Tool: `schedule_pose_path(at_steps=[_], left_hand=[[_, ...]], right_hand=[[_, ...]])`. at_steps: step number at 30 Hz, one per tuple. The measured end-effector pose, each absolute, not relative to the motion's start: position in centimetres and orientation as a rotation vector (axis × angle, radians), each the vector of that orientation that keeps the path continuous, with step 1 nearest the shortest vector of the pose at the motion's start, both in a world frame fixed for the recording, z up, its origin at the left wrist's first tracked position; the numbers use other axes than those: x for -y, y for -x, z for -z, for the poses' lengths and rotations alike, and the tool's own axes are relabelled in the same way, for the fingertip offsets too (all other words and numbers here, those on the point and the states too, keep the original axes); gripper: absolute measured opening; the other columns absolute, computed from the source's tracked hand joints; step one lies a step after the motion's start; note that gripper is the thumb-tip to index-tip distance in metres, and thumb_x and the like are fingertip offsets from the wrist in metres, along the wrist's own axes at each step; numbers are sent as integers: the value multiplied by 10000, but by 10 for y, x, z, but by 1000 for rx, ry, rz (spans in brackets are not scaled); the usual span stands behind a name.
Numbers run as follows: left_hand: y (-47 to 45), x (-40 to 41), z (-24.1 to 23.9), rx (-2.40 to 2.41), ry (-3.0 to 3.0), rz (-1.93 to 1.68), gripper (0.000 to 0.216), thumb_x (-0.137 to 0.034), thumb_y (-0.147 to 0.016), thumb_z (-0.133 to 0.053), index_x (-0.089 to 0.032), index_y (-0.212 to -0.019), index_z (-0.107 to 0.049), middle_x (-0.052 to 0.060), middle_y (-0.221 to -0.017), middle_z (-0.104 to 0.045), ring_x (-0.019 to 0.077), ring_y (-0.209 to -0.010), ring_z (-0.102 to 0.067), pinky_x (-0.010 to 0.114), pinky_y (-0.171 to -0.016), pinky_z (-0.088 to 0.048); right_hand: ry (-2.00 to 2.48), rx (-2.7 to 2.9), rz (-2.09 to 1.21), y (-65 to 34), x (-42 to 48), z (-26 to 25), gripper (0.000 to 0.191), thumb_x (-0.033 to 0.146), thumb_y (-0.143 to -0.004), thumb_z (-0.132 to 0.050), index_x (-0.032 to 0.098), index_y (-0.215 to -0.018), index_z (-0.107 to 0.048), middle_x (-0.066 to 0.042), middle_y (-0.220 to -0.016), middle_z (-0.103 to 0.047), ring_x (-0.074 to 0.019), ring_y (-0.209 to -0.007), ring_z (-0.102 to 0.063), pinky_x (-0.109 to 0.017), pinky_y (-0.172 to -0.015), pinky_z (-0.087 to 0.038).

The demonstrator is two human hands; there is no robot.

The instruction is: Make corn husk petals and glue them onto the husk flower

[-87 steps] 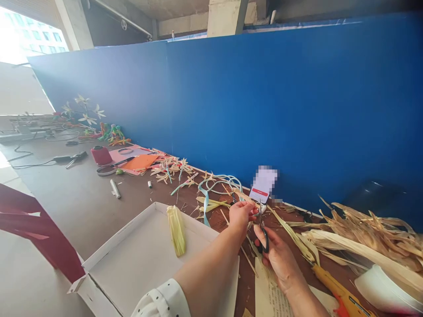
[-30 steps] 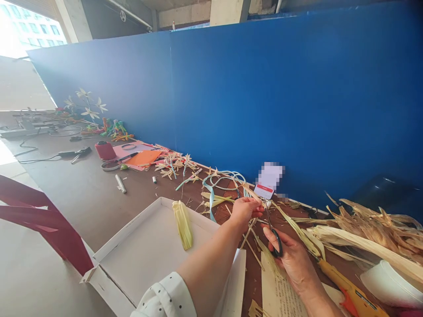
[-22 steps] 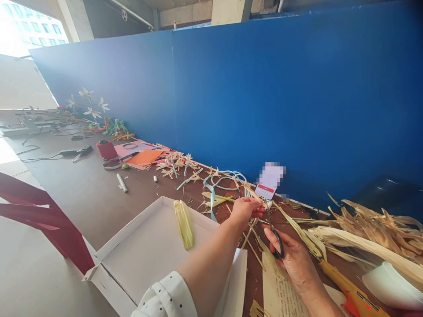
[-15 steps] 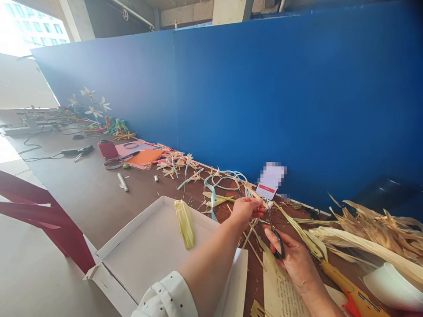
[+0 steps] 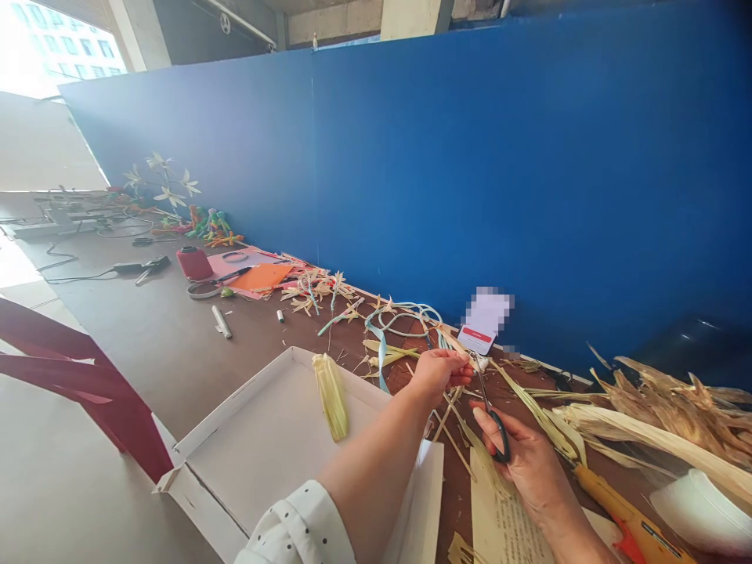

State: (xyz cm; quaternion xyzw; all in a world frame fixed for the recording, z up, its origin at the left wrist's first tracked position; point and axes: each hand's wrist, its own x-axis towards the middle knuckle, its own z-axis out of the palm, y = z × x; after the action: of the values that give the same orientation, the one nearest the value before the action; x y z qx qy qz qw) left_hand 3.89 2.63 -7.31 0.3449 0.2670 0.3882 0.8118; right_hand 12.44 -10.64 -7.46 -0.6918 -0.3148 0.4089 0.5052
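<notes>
My left hand (image 5: 440, 371) is closed in a pinch on a narrow, pale strip of corn husk (image 5: 453, 345). My right hand (image 5: 529, 462) grips black-handled scissors (image 5: 500, 435); their blades point up and away, reaching the strip by my left fingertips. Whether the blades are apart there is too small to tell. Under my right hand lie a loose husk piece and a sheet of paper with writing (image 5: 499, 521). A wide yellow-green husk (image 5: 330, 397) rests in the white box lid (image 5: 235, 419) left of my forearm.
A yellow glue gun (image 5: 616, 501), a white bowl (image 5: 702, 509) and a heap of dry husks (image 5: 687, 407) are at the right. Behind my hands stands a phone (image 5: 479, 337) against the blue partition (image 5: 411, 172). Husk flowers (image 5: 309, 294) and red thread (image 5: 193, 264) lie further left.
The whole view has shifted very slightly. Both hands keep nearly the same pose, with the scissors still at the husk strip.
</notes>
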Motion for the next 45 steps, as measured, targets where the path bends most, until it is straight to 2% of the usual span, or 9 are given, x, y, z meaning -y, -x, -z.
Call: schedule_pose_path(at_steps=[27,34,40,45], left_hand=[[-37,-25,73,-553,-719,-858,235,-255,-645,-764,-90,-680,-601,21,-601,-573,77,-558,-547,221,-597,-480],[-39,-25,74,-546,-699,-865,256,-253,-620,-784,-90,-669,-592,11,-585,-565,76,-552,-543,224,-595,-480],[-40,-24,75,-556,-683,-888,236,-220,-628,-778,-90,-704,-595,14,-612,-569,76,-561,-554,224,-602,-482],[-40,-24,75,-528,-674,-900,232,-206,-621,-781,-78,-741,-629,20,-624,-578,75,-557,-553,235,-616,-484]], right_hand=[[1735,1005,-863,-136,106,85,452,567,-688,-662,203,-953,-696,51,-543,-361,-105,-541,-291,-229,-476,-249],[1789,1073,-826,-141,106,91,461,547,-702,-644,199,-1000,-693,52,-535,-413,-112,-533,-330,-226,-488,-292],[1817,1085,-806,-140,104,91,454,539,-701,-638,208,-1006,-702,40,-575,-516,-130,-563,-419,-225,-539,-360],[1823,1065,-807,-138,107,86,473,546,-695,-639,200,-1012,-703,46,-523,-460,-116,-503,-369,-223,-454,-309]])
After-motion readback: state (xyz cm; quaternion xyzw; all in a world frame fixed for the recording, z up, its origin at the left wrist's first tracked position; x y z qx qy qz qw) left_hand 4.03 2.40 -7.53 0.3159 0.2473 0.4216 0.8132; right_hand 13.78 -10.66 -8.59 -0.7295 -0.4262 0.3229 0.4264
